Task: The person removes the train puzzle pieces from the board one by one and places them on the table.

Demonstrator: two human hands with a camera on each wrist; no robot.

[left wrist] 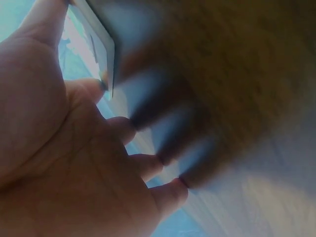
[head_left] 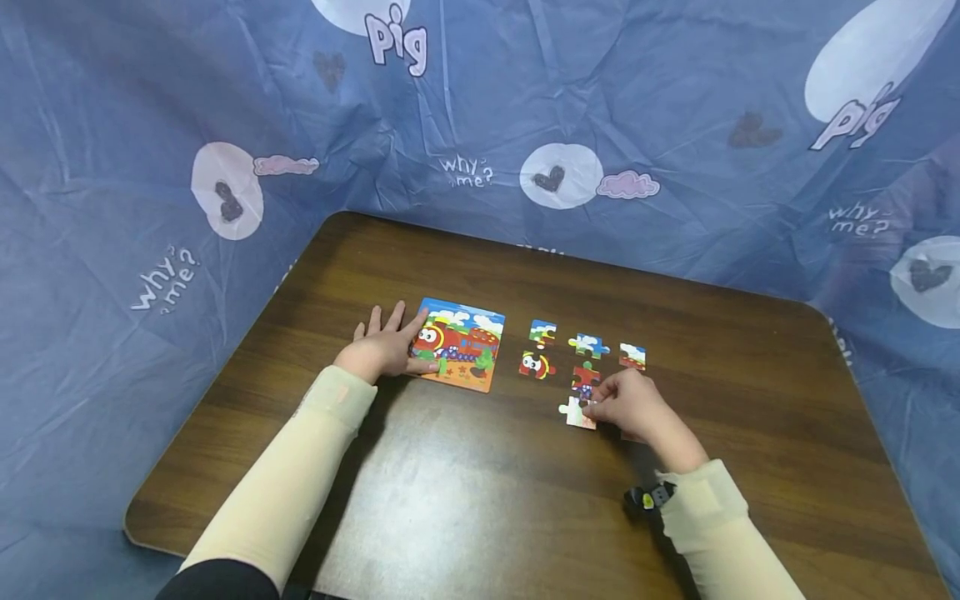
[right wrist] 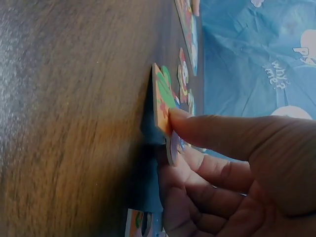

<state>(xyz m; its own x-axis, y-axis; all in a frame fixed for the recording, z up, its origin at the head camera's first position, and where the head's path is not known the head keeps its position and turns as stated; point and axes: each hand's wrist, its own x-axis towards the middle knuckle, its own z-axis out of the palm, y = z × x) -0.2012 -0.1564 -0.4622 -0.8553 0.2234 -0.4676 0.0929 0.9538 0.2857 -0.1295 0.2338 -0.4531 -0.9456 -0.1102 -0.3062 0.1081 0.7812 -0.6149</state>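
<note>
A square picture puzzle board with a red cartoon train lies left of the table's middle. My left hand spreads its fingers at the board's left side, with thumb and forefinger touching the board; the left wrist view shows its edge between them. My right hand pinches a jigsaw piece between thumb and fingers. In the right wrist view this piece shows orange and green and is tilted. Just beyond it lies a red train piece. Another piece is partly hidden under the right hand.
Between board and right hand lie a piece with a cartoon eye face and a green-and-blue corner piece. Farther right are a cloud piece and a small piece. A patterned blue cloth hangs behind the brown table.
</note>
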